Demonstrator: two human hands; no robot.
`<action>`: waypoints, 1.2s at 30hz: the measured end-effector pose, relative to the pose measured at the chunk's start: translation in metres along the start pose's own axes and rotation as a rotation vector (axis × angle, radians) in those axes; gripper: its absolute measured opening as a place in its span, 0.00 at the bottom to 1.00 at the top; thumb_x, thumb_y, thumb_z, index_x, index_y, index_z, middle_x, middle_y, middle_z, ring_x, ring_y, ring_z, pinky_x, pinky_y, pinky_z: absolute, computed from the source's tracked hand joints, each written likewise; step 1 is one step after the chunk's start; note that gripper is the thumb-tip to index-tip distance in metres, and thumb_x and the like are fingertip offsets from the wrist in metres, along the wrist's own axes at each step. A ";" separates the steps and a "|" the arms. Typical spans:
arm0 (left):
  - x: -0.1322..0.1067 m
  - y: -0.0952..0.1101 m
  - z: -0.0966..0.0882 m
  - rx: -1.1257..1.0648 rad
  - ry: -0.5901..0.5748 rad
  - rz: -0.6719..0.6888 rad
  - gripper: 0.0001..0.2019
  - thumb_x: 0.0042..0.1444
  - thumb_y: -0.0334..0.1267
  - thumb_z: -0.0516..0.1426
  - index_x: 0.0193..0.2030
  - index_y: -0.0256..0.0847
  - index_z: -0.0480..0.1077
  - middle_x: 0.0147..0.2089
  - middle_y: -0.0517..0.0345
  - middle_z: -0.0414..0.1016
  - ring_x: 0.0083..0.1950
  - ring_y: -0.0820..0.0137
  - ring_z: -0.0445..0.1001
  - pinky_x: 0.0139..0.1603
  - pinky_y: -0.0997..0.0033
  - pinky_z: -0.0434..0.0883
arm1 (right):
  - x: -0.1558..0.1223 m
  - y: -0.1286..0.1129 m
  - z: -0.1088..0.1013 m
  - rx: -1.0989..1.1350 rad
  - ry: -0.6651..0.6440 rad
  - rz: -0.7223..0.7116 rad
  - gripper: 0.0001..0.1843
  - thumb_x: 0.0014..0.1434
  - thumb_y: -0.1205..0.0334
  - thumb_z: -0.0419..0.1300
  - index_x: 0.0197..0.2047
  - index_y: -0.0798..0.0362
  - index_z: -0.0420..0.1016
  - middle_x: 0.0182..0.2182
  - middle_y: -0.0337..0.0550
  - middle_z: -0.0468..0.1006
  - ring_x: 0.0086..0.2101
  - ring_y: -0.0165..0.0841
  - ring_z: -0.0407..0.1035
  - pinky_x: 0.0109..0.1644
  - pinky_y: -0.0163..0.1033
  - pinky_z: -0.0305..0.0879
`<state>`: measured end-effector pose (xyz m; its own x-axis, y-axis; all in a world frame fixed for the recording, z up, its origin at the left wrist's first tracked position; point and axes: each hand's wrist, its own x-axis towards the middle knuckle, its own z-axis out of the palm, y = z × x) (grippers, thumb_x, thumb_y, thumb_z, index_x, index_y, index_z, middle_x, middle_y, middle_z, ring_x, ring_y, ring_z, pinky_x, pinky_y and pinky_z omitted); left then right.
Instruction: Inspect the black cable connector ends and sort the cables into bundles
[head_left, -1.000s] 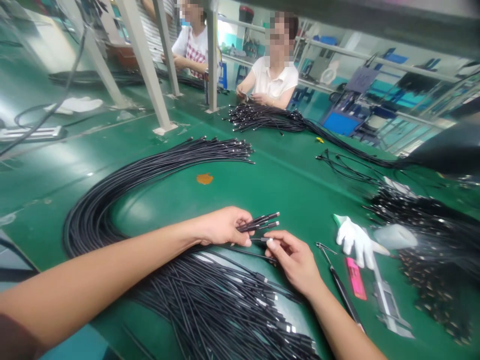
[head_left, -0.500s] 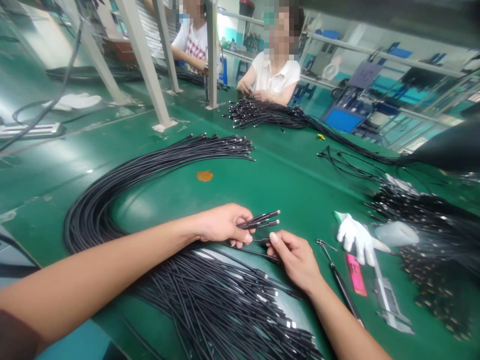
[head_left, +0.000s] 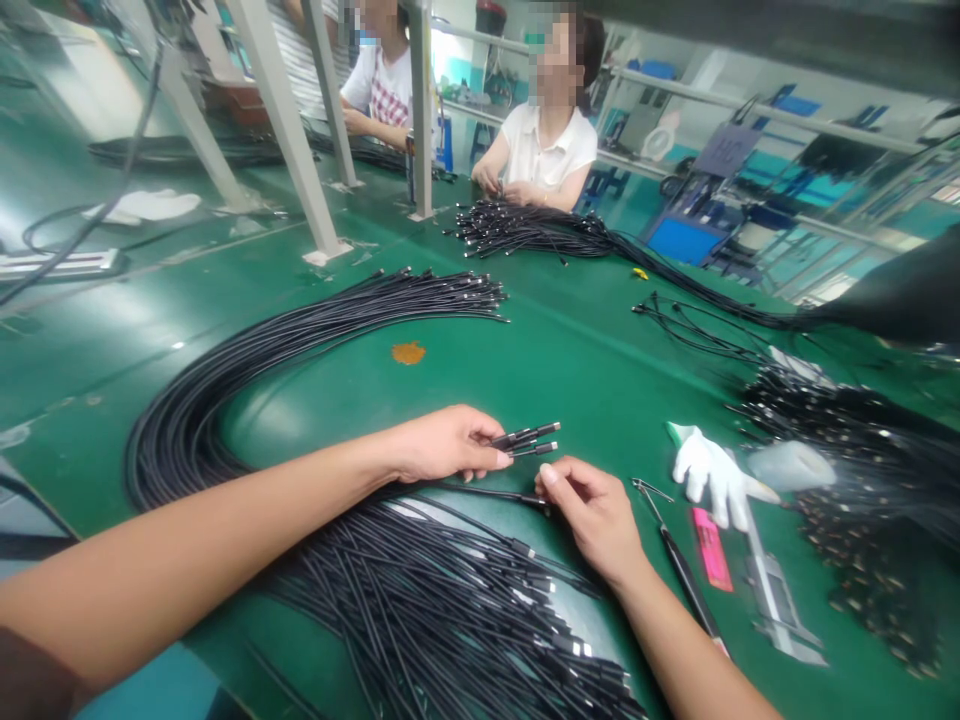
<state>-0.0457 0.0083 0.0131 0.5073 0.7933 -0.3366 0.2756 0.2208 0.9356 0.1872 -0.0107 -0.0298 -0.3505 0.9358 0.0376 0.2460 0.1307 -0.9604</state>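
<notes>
My left hand (head_left: 446,445) is closed around several black cables, whose connector ends (head_left: 541,440) stick out to the right past the thumb. Just beside them, my right hand (head_left: 600,520) pinches the tip of a single black cable (head_left: 487,492) between thumb and fingers. That cable runs leftward beneath my left hand. Under both forearms spreads a loose pile of black cables (head_left: 420,590) with metal-tipped plugs toward the lower right. A curved bundle of cables (head_left: 169,420) bends round at the left, its ends lying farther back on the green table (head_left: 585,380).
To the right lie a white glove (head_left: 705,470), black-handled tweezers (head_left: 682,570), a pink item (head_left: 712,550) and a caliper (head_left: 776,595). More cables (head_left: 847,430) are heaped beyond. Metal posts (head_left: 289,130) rise at the back left. Across the table, a co-worker (head_left: 551,140) handles another cable bundle (head_left: 532,228).
The cable end pinched between my hands has left my right fingers, and my left fingers have curled in. My right hand now grips the tip of the lower cable.
</notes>
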 end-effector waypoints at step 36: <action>0.004 -0.003 0.000 -0.090 0.055 -0.003 0.15 0.51 0.47 0.64 0.33 0.37 0.69 0.25 0.64 0.70 0.28 0.73 0.67 0.32 0.72 0.64 | 0.000 -0.001 0.000 0.040 0.030 0.056 0.22 0.64 0.43 0.58 0.29 0.52 0.72 0.18 0.37 0.73 0.20 0.29 0.66 0.26 0.34 0.63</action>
<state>-0.0442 0.0106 0.0085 0.4601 0.8223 -0.3349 0.2011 0.2709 0.9414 0.1872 -0.0108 -0.0293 -0.3093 0.9509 -0.0087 0.2281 0.0652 -0.9715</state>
